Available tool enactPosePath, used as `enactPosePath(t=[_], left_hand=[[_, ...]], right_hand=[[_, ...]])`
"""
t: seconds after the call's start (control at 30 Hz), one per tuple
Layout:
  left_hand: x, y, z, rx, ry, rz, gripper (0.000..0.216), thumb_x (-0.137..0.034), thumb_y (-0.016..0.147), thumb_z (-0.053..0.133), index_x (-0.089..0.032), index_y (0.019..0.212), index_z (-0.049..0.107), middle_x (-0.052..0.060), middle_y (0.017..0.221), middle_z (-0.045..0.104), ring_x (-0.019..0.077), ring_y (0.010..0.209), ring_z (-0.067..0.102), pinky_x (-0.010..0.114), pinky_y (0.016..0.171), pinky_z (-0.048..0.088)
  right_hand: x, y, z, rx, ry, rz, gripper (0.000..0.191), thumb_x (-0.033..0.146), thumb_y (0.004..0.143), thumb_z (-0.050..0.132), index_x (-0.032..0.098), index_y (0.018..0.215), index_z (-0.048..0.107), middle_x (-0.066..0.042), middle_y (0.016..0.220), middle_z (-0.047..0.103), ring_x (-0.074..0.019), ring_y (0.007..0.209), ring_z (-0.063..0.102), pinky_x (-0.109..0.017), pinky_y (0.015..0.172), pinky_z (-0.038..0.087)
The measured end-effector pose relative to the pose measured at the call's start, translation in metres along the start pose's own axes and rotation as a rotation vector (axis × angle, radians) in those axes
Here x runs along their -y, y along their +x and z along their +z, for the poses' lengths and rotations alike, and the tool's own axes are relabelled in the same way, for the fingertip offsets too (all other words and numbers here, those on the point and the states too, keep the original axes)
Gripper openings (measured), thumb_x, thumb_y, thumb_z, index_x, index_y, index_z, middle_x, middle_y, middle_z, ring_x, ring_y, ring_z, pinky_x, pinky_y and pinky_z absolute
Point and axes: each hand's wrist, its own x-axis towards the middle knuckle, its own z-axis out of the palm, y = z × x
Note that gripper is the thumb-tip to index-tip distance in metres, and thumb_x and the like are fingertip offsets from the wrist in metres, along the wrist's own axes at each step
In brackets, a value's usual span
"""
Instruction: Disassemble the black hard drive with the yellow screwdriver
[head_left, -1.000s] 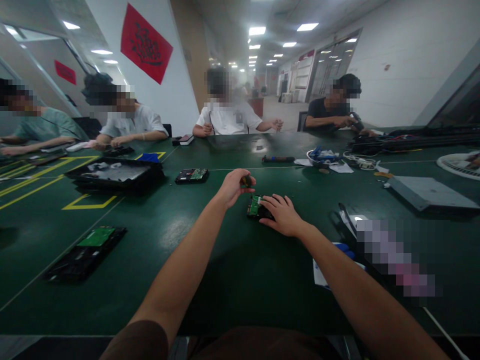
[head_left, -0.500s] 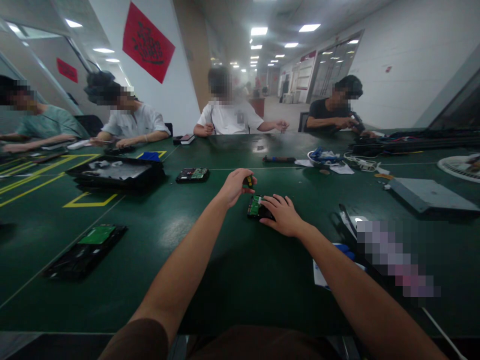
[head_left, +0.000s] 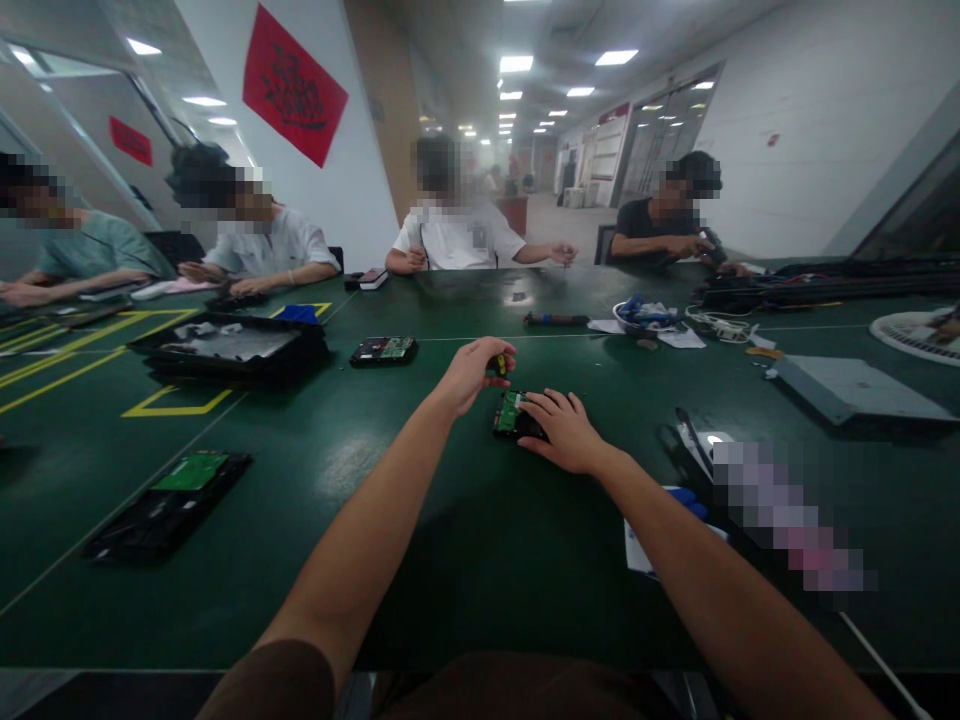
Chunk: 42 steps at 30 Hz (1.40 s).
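A small hard drive (head_left: 511, 413) with a green circuit board facing up lies on the dark green table (head_left: 465, 540) in front of me. My right hand (head_left: 562, 430) rests on its right side, fingers curled over it and pressing it down. My left hand (head_left: 471, 372) hovers just above the drive's far left corner, closed round a screwdriver with a black and yellow handle (head_left: 498, 364). The tool's tip is hidden behind my fingers.
Another hard drive (head_left: 384, 350) lies further left, beside a black tray (head_left: 229, 350). A dismantled device with a green board (head_left: 169, 505) sits near left. Tools and papers (head_left: 675, 500) lie at my right. A grey panel (head_left: 855, 390) lies further right. Several people sit across the table.
My left hand has shifted slightly on the screwdriver handle, turning a little. My right hand stays on the drive.
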Motion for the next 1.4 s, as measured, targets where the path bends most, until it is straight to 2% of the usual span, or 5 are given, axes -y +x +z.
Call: enactPosePath(t=[0.17,0.37,0.7,0.97,1.4], left_hand=[[0.0050,0.0042,-0.0024,-0.045,-0.118,-0.028,0.024,-0.036,0.078,0.066,-0.016,0.091,0.064,0.009,0.085,0.068,0.0219,0.082,0.066,0.036,0.066,0.059],[0.0012,0.0035,-0.0039,-0.154,0.048,0.029,0.024,-0.037,0.077,0.065,-0.015,0.082,0.071,0.008,0.084,0.064,0.0185,0.079,0.061,0.028,0.059,0.055],[0.0035,0.0051,-0.0048,-0.106,-0.142,-0.041,0.024,-0.035,0.076,0.068,-0.017,0.090,0.063,0.008,0.086,0.069,0.0201,0.080,0.067,0.033,0.064,0.058],[-0.0009,0.0028,-0.0048,-0.103,0.068,0.031,0.024,-0.036,0.080,0.063,-0.014,0.085,0.072,0.008,0.088,0.065,0.0177,0.082,0.062,0.025,0.059,0.053],[-0.0001,0.0049,-0.0030,-0.172,0.061,0.012,0.024,-0.038,0.078,0.065,-0.015,0.082,0.071,0.008,0.085,0.066,0.0180,0.079,0.062,0.025,0.055,0.050]], right_hand=[[-0.0003,-0.0004,-0.0001,-0.009,-0.009,-0.006,0.068,0.066,0.097,0.046,0.033,0.156,0.038,-0.006,0.166,0.031,-0.0407,0.151,0.022,-0.068,0.119,0.016],[-0.0007,-0.0006,0.0008,-0.011,-0.003,-0.003,0.068,0.066,0.097,0.047,0.034,0.157,0.038,-0.006,0.166,0.031,-0.0406,0.151,0.022,-0.068,0.119,0.016],[-0.0017,-0.0011,0.0013,-0.022,-0.007,-0.016,0.067,0.065,0.097,0.047,0.033,0.156,0.039,-0.007,0.165,0.032,-0.0400,0.150,0.024,-0.067,0.118,0.018],[-0.0005,-0.0009,0.0004,-0.015,0.005,-0.004,0.067,0.064,0.097,0.048,0.033,0.155,0.040,-0.006,0.165,0.032,-0.0401,0.150,0.024,-0.066,0.119,0.017],[0.0007,-0.0011,-0.0031,0.015,0.012,0.006,0.069,0.065,0.097,0.046,0.033,0.157,0.037,-0.006,0.166,0.030,-0.0407,0.151,0.020,-0.068,0.120,0.013]])
